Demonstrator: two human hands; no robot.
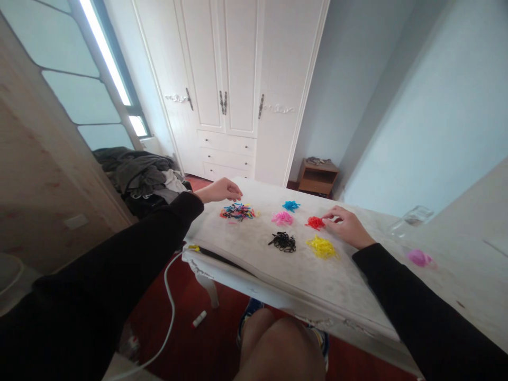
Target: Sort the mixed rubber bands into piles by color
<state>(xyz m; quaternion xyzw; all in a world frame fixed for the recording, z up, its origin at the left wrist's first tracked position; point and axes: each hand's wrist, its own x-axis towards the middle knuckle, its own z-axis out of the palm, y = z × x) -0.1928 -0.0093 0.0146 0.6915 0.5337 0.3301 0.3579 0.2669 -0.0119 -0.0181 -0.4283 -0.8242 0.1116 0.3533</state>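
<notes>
My left hand (223,190) hovers at the far edge of a mixed pile of small coloured rubber bands (239,212), thumb and fingers pinched together. Whatever may be between those fingertips is too small to make out. At the right side of a red rubber band pile (315,223), my right hand (346,225) has its fingertips closed together, touching or almost touching the bands. Sorted by colour nearby lie blue bands (291,206), pink bands (282,218), black bands (283,242) and yellow bands (323,247).
The piles lie on a white table (238,254). To the right are a clear glass or jar (413,219) on its side and a pinkish-purple object (419,257). A white cable (169,296) hangs by the left corner. A white wardrobe (238,69) stands behind.
</notes>
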